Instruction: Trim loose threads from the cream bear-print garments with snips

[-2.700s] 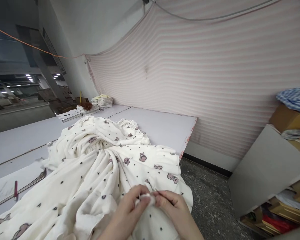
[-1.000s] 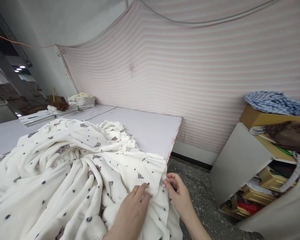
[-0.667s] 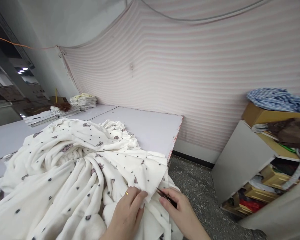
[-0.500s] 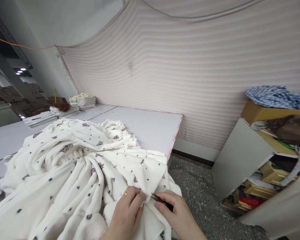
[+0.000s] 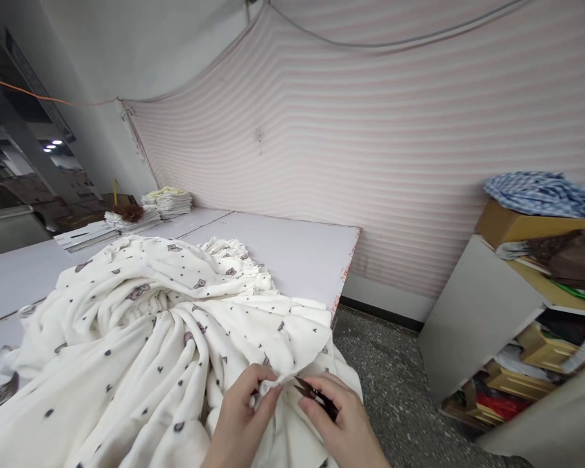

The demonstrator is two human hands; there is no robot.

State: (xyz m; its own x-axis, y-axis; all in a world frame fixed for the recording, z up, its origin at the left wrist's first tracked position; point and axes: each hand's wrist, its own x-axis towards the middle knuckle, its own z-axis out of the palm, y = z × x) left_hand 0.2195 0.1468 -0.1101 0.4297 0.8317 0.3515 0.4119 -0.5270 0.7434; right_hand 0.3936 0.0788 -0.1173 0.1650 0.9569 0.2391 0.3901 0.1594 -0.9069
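View: head, only one.
Cloth: white bear-print cloth is lying heaped over the tabletop, filling lower left to lower centre.
Left hand: left hand, lower centre, is pinching a bunched cloth edge between thumb and fingers.
Right hand: right hand, just right of it, is gripping dark snips, tips pointing at that edge; contact unclear.
Change: half a second ago left hand was lying flatter, back up; now it's turning over, raising the edge. Snips are staying about level.
Meaning: edge is probably being presented to the blades; no cut showing.
Around: paper stacks are sitting left of centre, grey cabinet is standing at right.
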